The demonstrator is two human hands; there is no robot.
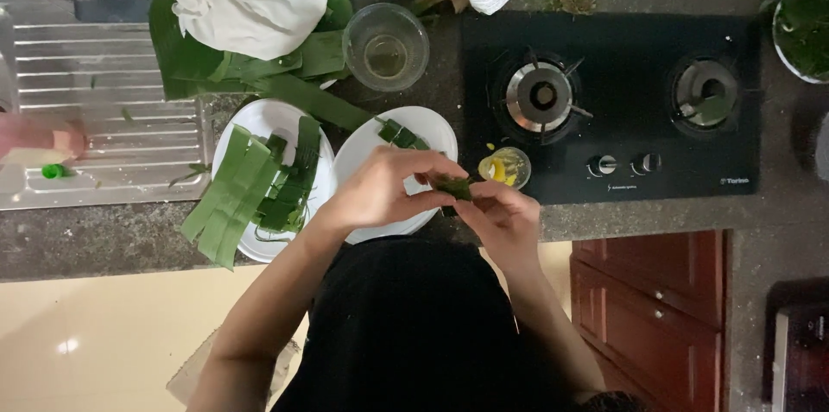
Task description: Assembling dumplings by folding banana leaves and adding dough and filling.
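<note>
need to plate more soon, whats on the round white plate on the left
The round white plate holds a pile of cut green leaf strips, some overhanging its front rim. Whatever lies beneath the pile is covered.

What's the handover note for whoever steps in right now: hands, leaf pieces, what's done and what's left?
Left hand and right hand: both pinch one small folded leaf piece over the counter edge.
Left plate: a pile of cut leaf strips, unfolded.
Right plate: one folded piece at its far rim.
Small yellow-filled cup beside the stove.
Done: strips cut. Left: most strips.
</note>
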